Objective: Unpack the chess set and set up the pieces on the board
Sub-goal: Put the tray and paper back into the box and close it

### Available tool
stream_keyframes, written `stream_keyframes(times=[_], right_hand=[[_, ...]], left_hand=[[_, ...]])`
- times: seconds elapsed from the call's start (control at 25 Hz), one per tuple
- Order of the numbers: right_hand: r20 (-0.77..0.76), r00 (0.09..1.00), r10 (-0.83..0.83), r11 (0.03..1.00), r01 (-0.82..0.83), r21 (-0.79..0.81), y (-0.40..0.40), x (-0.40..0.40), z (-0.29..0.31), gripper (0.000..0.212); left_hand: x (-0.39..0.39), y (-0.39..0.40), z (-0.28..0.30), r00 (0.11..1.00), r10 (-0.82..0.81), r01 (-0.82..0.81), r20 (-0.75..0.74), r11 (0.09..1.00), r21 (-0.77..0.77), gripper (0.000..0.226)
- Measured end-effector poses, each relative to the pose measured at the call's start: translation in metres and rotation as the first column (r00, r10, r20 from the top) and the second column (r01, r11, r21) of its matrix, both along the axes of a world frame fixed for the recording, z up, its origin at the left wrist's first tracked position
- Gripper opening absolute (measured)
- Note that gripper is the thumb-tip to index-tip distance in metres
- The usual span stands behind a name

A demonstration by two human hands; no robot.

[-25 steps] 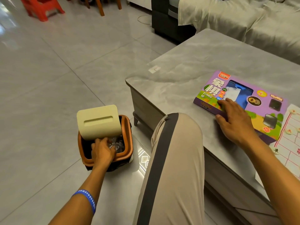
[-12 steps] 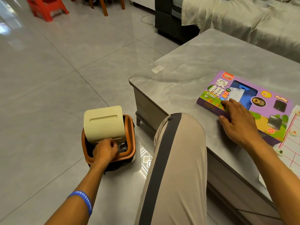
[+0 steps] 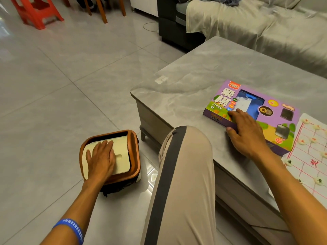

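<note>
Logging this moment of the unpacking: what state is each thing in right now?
Bin lid: down flat on the bin.
Left hand: flat, pressing on the lid.
Xiangqi box: lying flat on the table, beside the board.
Right hand: resting on the box's near edge, thumb against its side.
Paper board: spread out, round pieces on it.

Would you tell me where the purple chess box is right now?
The purple chess box lies on the grey table, right of frame, under the right hand, beside the paper board.
</note>
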State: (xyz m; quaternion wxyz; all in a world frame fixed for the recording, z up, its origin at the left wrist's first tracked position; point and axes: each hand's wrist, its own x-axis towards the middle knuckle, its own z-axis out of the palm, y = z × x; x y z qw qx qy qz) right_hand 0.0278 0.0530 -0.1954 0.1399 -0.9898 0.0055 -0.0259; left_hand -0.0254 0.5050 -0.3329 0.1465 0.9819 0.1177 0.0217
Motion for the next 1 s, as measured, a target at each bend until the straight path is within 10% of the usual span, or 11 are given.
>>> stream_keyframes(times=[0.36,0.68,1.0], right_hand=[[-0.011,1.000,0.026,0.991,-0.024,0.132,0.000,-0.007,0.012,0.051],[0.085,0.982,-0.169,0.983,0.161,0.094,-0.049,-0.044,0.018,0.041],[0.083,0.979,-0.188,0.982,0.188,0.013,-0.082,-0.064,0.021,0.049]], left_hand=[[0.025,-0.058,0.067,0.985,-0.015,0.060,0.173,0.964,-0.259,0.044],[0.098,-0.219,0.206,0.842,-0.297,0.465,0.450,0.822,-0.327,0.049],[0.124,-0.344,0.226,0.655,-0.753,0.753,0.063,0.657,0.020,0.060]])
